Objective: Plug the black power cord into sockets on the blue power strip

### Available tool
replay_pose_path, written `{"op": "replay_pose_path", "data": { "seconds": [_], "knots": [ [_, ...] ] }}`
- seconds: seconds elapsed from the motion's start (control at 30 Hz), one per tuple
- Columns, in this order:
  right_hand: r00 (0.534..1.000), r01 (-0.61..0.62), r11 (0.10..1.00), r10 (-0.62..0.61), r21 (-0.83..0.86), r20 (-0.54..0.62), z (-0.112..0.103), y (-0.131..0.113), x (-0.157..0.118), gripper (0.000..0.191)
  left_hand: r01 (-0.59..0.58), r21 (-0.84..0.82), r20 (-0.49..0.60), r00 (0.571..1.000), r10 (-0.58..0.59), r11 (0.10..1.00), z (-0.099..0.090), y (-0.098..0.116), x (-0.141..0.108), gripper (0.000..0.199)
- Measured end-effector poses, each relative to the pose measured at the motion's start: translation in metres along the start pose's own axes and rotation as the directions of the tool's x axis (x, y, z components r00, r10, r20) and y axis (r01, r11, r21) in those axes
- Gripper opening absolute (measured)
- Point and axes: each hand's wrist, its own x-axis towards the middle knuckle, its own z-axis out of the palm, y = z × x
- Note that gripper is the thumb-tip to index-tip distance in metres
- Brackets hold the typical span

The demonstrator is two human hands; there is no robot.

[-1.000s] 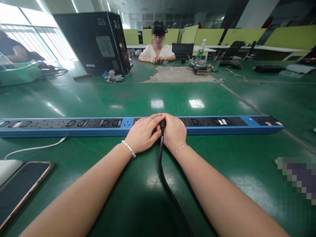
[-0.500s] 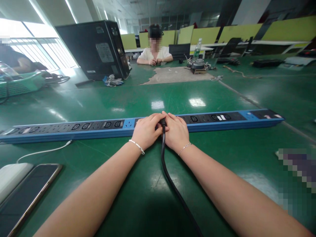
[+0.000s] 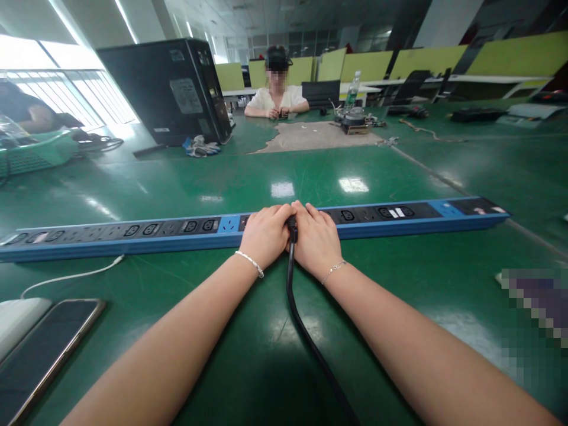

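A long blue power strip (image 3: pixel 190 241) with black socket panels lies across the green table. At its middle, my left hand (image 3: pixel 266 236) and my right hand (image 3: pixel 316 236) press together around the plug (image 3: pixel 293 229) of a black power cord (image 3: pixel 290 284). Both hands are closed, their fingers bent over the strip's top. Between them the plug's ribbed back end shows, while its front and the socket beneath are covered. From the plug the cord bends down toward the table's near edge, passing between my forearms.
At left lie a phone (image 3: pixel 48 355), a white block (image 3: pixel 22 322) and a white cable (image 3: pixel 71 275). A black computer case (image 3: pixel 155 89) and gloves (image 3: pixel 202 147) stand farther back. Across the table sits a person (image 3: pixel 276 97); another is at far left beside a green basket (image 3: pixel 39 154).
My hands have drawn closer around the plug, and the left thumb is now less visible. The left part of the power strip appears slightly lower and farther left.
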Motion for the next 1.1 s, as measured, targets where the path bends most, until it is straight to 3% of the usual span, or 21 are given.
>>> {"op": "replay_pose_path", "data": {
  "seconds": [0.17, 0.4, 0.7, 0.97, 1.1],
  "knots": [
    [1.0, -0.027, 1.0, 0.027, 0.012, 0.015, -0.003, 0.001, 0.002, 0.052, -0.043, 0.046, 0.016, 0.999, 0.042, 0.998, -0.001, -0.002, 0.004, 0.025],
    [1.0, -0.018, 1.0, 0.018, 0.012, 0.012, -0.004, 0.0, 0.0, 0.053, -0.011, 0.022, -0.005, 1.0, 0.011, 1.0, -0.002, -0.002, 0.004, 0.024],
    [0.999, -0.048, 0.997, 0.047, 0.058, 0.009, -0.003, 0.002, 0.001, 0.047, -0.116, 0.009, -0.042, 0.992, 0.116, 0.993, 0.004, -0.01, 0.002, 0.019],
    [1.0, -0.028, 0.998, 0.027, 0.051, 0.007, -0.003, -0.001, 0.0, 0.051, 0.017, -0.038, -0.023, 1.0, -0.018, 0.999, 0.0, 0.001, 0.004, 0.023],
    [1.0, -0.027, 0.998, 0.027, 0.06, -0.001, -0.002, -0.001, 0.0, 0.051, 0.014, -0.047, -0.045, 0.999, -0.016, 0.999, 0.003, 0.001, 0.003, 0.023]
  ]
}}
